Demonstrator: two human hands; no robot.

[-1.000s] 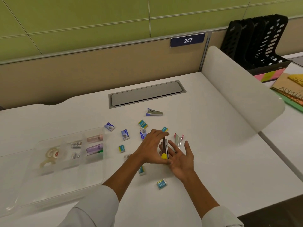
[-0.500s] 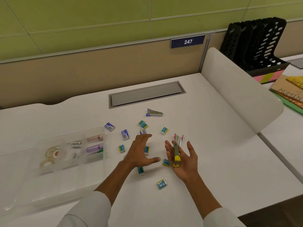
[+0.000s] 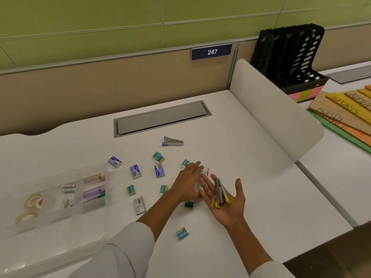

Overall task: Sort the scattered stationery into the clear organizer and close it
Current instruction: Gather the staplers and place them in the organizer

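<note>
The stapler (image 3: 220, 192) lies loose across the flat right palm (image 3: 224, 199), stiff, light and slippery, best pinched mid-body; the left hand (image 3: 188, 182) holds nothing, fingers straight.

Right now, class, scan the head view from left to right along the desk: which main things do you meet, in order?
Tape rolls → clear organizer → purple stapler → grey staple box → left hand → yellow stapler on the open right hand → black file rack.
</note>
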